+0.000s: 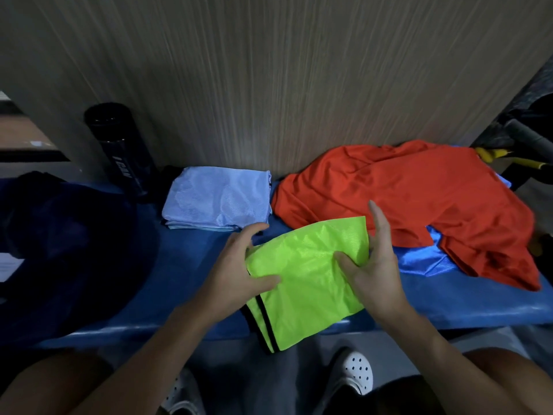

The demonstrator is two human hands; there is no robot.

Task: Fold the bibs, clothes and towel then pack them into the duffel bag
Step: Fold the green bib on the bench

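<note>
Head view: pale blue bibs (218,199) folded; green bib (308,280) mid-fold, pinched by left hand (239,265) and right hand (377,265); orange garment (419,205) unfolded; packing apparently pending.

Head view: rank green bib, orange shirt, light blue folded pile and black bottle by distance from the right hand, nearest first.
1. green bib: held by the right hand, front centre.
2. orange shirt: just behind that hand, on the right.
3. light blue folded pile: at the back, left of centre.
4. black bottle: far left, at the back.
</note>
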